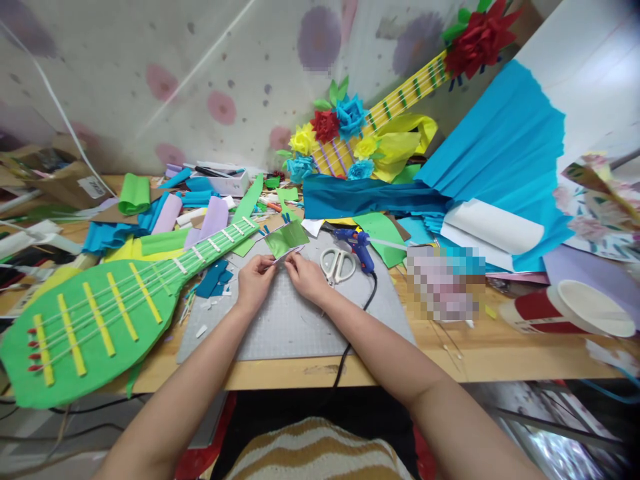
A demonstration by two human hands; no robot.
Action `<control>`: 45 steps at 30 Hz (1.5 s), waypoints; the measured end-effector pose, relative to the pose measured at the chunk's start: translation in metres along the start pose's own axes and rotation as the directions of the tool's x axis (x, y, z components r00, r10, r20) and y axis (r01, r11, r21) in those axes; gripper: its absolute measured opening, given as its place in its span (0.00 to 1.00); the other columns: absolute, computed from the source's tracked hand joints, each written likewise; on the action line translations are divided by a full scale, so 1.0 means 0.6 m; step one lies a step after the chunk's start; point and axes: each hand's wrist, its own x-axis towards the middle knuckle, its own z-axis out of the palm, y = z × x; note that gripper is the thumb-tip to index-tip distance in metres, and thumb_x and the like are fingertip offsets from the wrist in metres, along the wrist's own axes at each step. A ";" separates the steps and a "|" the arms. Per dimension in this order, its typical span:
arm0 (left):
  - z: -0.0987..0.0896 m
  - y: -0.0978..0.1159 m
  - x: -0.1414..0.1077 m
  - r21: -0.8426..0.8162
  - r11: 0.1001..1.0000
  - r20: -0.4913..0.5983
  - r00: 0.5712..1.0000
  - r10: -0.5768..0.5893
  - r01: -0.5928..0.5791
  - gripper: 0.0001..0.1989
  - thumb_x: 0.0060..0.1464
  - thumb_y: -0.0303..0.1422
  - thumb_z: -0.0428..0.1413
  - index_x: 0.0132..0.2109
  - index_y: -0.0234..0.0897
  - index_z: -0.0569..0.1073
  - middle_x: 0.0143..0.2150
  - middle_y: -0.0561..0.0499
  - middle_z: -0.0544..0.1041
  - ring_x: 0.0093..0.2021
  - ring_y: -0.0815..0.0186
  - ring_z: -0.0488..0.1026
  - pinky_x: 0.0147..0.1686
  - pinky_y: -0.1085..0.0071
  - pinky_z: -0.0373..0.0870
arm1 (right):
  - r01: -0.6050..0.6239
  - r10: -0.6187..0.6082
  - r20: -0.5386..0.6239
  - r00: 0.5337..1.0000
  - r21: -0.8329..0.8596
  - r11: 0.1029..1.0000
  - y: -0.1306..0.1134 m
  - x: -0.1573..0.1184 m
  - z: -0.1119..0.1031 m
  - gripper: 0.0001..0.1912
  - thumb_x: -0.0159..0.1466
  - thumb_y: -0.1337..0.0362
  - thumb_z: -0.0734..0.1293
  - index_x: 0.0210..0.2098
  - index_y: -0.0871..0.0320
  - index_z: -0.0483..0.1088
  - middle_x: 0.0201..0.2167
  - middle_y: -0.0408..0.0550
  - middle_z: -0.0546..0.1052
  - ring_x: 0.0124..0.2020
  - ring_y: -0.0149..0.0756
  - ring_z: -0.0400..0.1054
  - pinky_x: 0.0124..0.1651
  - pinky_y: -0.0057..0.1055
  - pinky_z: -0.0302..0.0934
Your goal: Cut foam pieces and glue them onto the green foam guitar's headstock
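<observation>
Over the grey cutting mat (300,330), my left hand (257,280) and my right hand (304,275) are close together, fingertips pinched. Between them is a thin, pale purplish strip of paper (289,253), gripped at both ends; its full shape is too small to make out. Just beyond the fingers is a piece of shiny green paper (287,239). White-handled scissors (339,265) lie right of my right hand. Past them rests a blue glue gun (357,247) with its black cord running toward me. Dark blue paper scraps (215,279) lie left of my left hand.
A green paper lute-like instrument (100,320) fills the table's left side. A yellow instrument with paper flowers (405,90) leans at the back. Blue crepe paper (505,147) spreads at right, near a tipped red-and-white cup (545,308). Several paper rolls crowd the back left.
</observation>
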 end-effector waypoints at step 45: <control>0.004 -0.003 0.007 -0.079 0.991 -0.008 0.994 -0.105 0.104 0.09 0.39 0.35 0.58 0.27 0.36 0.68 0.29 0.51 0.75 0.31 0.68 0.72 0.37 0.69 0.69 | -0.005 0.008 -0.030 1.000 0.101 0.995 -0.004 0.003 0.004 0.07 0.60 0.64 0.57 0.35 0.55 0.66 0.27 0.43 0.74 0.28 0.32 0.66 0.32 0.26 0.54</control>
